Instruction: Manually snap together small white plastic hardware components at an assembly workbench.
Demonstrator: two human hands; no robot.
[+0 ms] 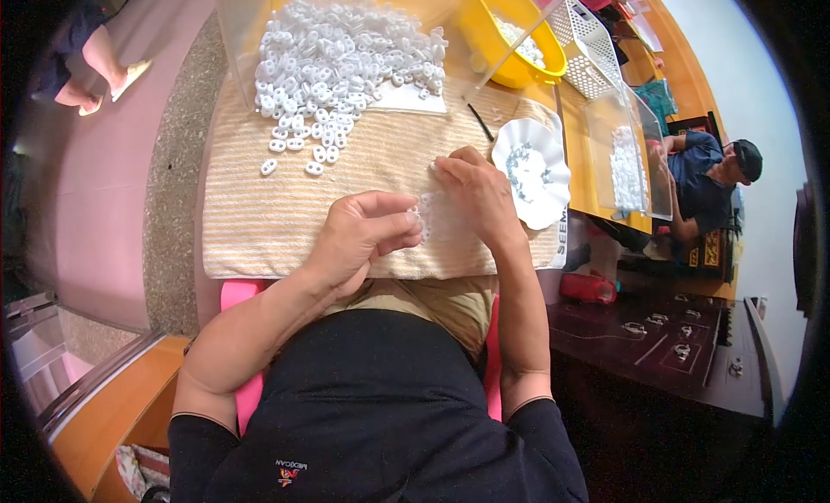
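Two-holed white pieces [346,58] are lying heaped toward the striped towel's [251,213] far side, while the left hand [359,233] is pinching something tiny, the right hand [481,196] is curling, contents unclear, and apparent fingertip handling is calling for steady pinching.
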